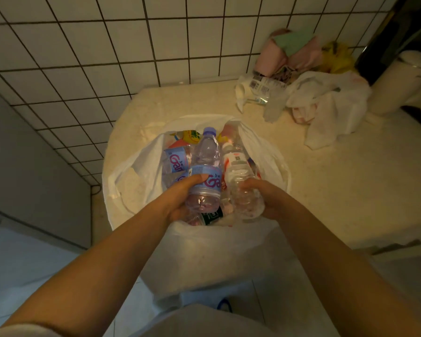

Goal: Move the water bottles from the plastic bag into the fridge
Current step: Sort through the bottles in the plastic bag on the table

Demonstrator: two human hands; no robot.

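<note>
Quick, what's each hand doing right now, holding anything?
Left hand: grips the blue-labelled water bottle above the plastic bag.
Right hand: grips the white-labelled bottle.

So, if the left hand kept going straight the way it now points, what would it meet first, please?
The left hand, gripping a clear plastic water bottle with a blue label, points into the open white plastic bag. It would probably meet the second blue-labelled bottle lying there first, though depth is unclear.
</note>
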